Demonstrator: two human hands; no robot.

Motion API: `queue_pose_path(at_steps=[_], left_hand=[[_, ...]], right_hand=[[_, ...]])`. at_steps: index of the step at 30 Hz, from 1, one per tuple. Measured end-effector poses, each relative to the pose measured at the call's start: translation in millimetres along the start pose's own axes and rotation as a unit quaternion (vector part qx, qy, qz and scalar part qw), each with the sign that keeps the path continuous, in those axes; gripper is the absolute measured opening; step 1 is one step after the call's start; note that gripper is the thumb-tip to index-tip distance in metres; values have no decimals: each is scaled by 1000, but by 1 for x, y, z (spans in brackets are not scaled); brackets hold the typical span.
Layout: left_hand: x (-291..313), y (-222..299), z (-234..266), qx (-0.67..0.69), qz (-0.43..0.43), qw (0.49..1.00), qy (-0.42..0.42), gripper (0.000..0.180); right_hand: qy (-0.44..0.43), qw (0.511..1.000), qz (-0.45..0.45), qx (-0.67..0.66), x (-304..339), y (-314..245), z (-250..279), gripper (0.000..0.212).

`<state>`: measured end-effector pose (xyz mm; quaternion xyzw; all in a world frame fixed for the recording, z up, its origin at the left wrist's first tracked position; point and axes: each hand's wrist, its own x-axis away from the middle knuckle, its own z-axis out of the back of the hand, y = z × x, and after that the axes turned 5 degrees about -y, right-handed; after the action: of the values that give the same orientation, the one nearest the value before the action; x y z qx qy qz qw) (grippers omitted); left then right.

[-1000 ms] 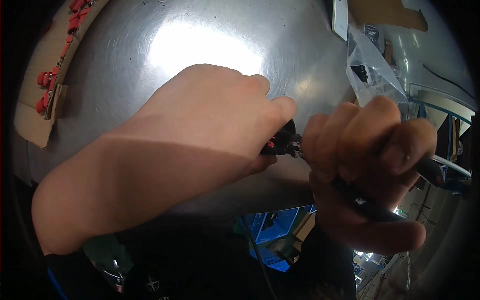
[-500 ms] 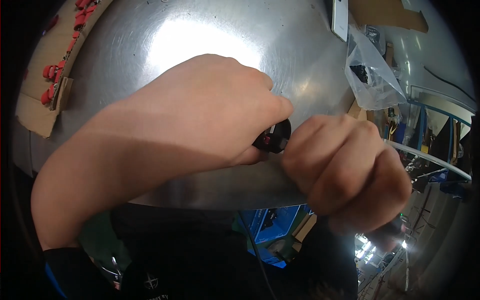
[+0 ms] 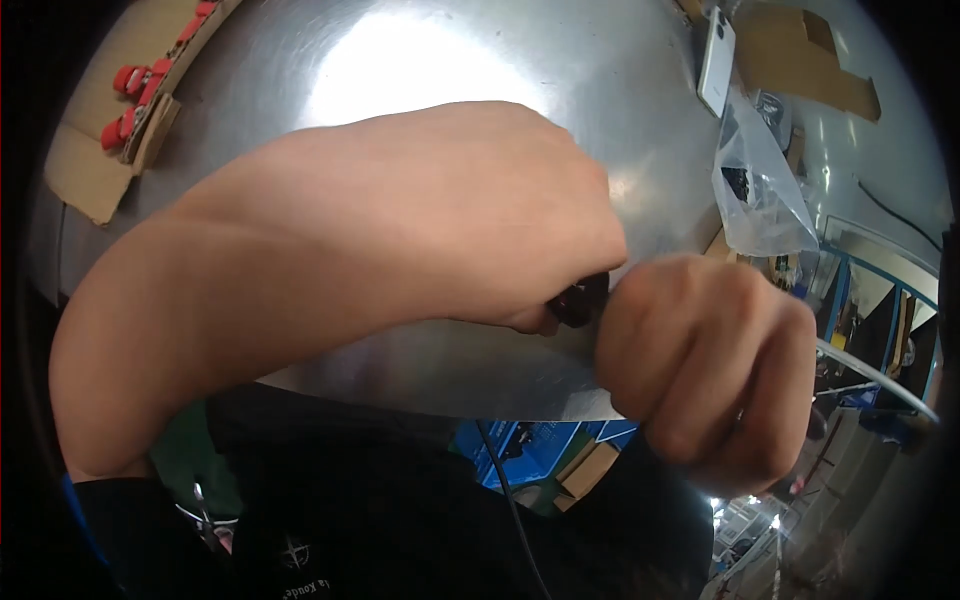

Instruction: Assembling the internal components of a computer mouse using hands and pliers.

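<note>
My left hand (image 3: pixel 500 200) reaches across from the left above a metal table, its fingers curled around a small black part (image 3: pixel 584 300). Only one end of that part shows, below the thumb side. Right beside it, my right hand (image 3: pixel 710 365) is closed in a fist, knuckles toward me. The fist sits close against the black part's exposed end. Whatever the right fingers grip is hidden behind them.
Red parts (image 3: pixel 118 130) line a cardboard tray (image 3: pixel 88 185) at the far left. Toward the far right are a white phone (image 3: pixel 716 65), a clear plastic bag (image 3: pixel 765 205) and a cardboard piece (image 3: pixel 790 55). Below the shiny table's (image 3: pixel 250 90) near edge stands a blue crate (image 3: pixel 545 455).
Both hands have shifted slightly right and nearer in the picture, still together. My left wrist has rolled, covering more of the black part. The table's surroundings have shifted in view too.
</note>
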<state>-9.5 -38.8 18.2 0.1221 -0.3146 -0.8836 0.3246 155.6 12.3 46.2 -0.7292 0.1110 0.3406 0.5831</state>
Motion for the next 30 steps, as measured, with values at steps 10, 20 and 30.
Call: queue_pose_path(at_steps=[10, 20, 30], left_hand=[[-4, 3, -3, 6, -20, 997, -71, 24], [1, 6, -9, -7, -3, 1000, -13, 34], [4, 7, -14, 4, -18, 998, 52, 40]], right_hand=[[118, 988, -74, 67, 3, -27, -16, 29], [393, 865, -66, 304, 2, -38, -78, 37], [426, 828, -126, 341, 6, -20, -87, 57]])
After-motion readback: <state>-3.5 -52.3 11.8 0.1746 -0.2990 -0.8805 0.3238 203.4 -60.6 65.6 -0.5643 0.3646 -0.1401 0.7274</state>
